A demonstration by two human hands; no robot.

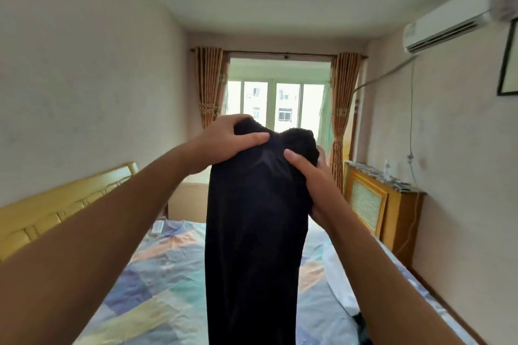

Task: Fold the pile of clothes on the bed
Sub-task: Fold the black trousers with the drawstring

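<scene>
While both hands [276, 154] grip black garment [255, 232] aloft, hem cut off below, bed [157, 283] partly hidden.

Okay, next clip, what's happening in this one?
A person stands over a bed and holds up a dark garment with both arms stretched out. The left hand and the right hand each grip its bunched top edge, and the rest hangs straight down in front of the camera. It is lifted rather than folded yet. A patchwork sheet covers the bed, and some white fabric lies on it to the right.
</scene>
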